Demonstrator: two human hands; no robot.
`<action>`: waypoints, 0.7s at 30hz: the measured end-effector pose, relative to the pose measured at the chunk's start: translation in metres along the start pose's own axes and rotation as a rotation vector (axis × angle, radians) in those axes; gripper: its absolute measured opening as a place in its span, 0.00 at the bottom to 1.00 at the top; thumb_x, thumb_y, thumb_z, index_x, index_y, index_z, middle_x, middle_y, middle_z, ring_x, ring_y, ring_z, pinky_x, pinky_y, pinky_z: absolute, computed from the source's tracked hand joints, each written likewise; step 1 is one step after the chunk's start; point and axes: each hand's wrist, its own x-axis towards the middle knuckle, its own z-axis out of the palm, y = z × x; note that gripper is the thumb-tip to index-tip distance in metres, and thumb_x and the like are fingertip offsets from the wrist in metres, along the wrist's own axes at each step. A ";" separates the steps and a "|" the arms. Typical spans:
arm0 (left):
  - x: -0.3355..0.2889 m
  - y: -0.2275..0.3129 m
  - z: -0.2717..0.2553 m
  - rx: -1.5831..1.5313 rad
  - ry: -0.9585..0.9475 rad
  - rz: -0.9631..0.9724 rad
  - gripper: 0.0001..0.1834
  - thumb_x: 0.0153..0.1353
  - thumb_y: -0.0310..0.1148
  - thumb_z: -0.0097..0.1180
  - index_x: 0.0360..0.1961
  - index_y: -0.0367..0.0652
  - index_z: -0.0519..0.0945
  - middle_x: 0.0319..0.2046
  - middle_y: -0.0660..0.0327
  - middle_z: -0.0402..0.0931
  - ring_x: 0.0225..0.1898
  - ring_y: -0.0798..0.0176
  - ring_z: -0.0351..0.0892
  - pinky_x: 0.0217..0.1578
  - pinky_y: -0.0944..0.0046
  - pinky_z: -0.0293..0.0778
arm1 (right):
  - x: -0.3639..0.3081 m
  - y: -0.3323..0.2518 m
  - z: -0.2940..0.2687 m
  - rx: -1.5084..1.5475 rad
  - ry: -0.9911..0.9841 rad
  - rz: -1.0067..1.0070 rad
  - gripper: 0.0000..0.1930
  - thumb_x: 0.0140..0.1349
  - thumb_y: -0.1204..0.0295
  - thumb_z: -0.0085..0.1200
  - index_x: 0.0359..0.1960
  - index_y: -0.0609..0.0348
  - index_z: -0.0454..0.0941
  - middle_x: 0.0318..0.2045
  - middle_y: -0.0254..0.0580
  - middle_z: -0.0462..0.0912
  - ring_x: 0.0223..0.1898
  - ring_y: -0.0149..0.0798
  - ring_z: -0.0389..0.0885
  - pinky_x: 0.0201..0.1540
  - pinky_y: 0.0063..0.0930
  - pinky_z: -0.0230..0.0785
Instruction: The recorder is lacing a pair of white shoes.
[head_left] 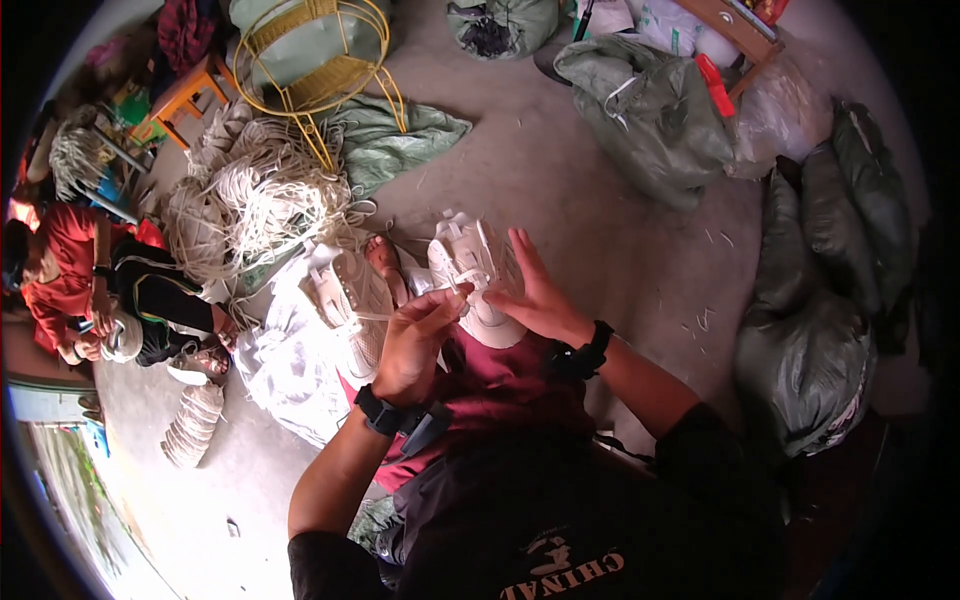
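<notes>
White sneaker (475, 275) lies on the person's lap, its long axis pointing away, directly beyond both hands. Right hand (535, 295) rests spread on its upper; left hand (415, 345) pinches a lace (452, 288) just beside it.

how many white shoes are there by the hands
2. One white shoe lies on the lap under the right hand, with the left hand at its lace. The other white shoe lies just to its left on the white cloth. More may be hidden.
</notes>
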 end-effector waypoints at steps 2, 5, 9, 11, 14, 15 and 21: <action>0.000 -0.005 -0.006 0.026 0.001 -0.018 0.09 0.66 0.33 0.54 0.42 0.42 0.81 0.50 0.61 0.79 0.39 0.75 0.71 0.41 0.69 0.65 | 0.001 0.011 0.003 -0.007 -0.047 0.033 0.55 0.57 0.49 0.60 0.72 0.62 0.33 0.71 0.68 0.37 0.73 0.63 0.33 0.73 0.47 0.34; -0.001 -0.007 -0.008 0.047 0.000 -0.046 0.08 0.66 0.33 0.54 0.40 0.42 0.81 0.50 0.58 0.79 0.39 0.74 0.72 0.40 0.70 0.65 | 0.009 0.019 0.004 -0.047 -0.088 0.046 0.61 0.54 0.46 0.62 0.72 0.61 0.27 0.71 0.69 0.32 0.73 0.64 0.30 0.73 0.47 0.31; -0.006 0.003 -0.006 -0.065 -0.058 0.035 0.08 0.65 0.31 0.55 0.41 0.38 0.81 0.47 0.57 0.80 0.35 0.75 0.70 0.39 0.72 0.66 | 0.040 0.012 -0.027 0.110 -0.062 -0.032 0.61 0.53 0.49 0.64 0.72 0.60 0.28 0.72 0.68 0.34 0.74 0.60 0.32 0.73 0.46 0.32; -0.007 0.007 -0.004 -0.096 -0.075 0.055 0.09 0.65 0.30 0.56 0.42 0.35 0.82 0.45 0.57 0.81 0.32 0.75 0.68 0.38 0.73 0.66 | 0.063 0.004 -0.039 0.195 0.036 0.009 0.53 0.55 0.54 0.64 0.72 0.62 0.40 0.71 0.67 0.43 0.73 0.58 0.41 0.72 0.42 0.39; -0.009 0.005 -0.004 -0.074 -0.126 0.038 0.08 0.64 0.28 0.57 0.41 0.35 0.82 0.45 0.55 0.81 0.33 0.75 0.70 0.39 0.72 0.68 | 0.095 0.001 -0.035 -0.001 0.113 -0.247 0.34 0.58 0.58 0.61 0.62 0.63 0.65 0.63 0.60 0.64 0.65 0.54 0.63 0.66 0.38 0.57; -0.008 0.003 -0.006 -0.057 -0.144 -0.015 0.07 0.63 0.27 0.57 0.40 0.37 0.82 0.44 0.54 0.81 0.35 0.72 0.73 0.40 0.71 0.69 | 0.106 0.004 -0.032 0.000 0.113 -0.248 0.34 0.58 0.58 0.61 0.62 0.63 0.65 0.63 0.60 0.64 0.65 0.54 0.63 0.66 0.38 0.57; -0.003 -0.007 -0.012 -0.055 -0.199 -0.122 0.07 0.61 0.26 0.59 0.40 0.36 0.81 0.39 0.57 0.81 0.38 0.69 0.77 0.40 0.70 0.71 | 0.137 0.000 -0.018 -0.173 -0.314 -0.247 0.27 0.58 0.57 0.61 0.54 0.62 0.76 0.51 0.55 0.77 0.53 0.53 0.75 0.57 0.37 0.67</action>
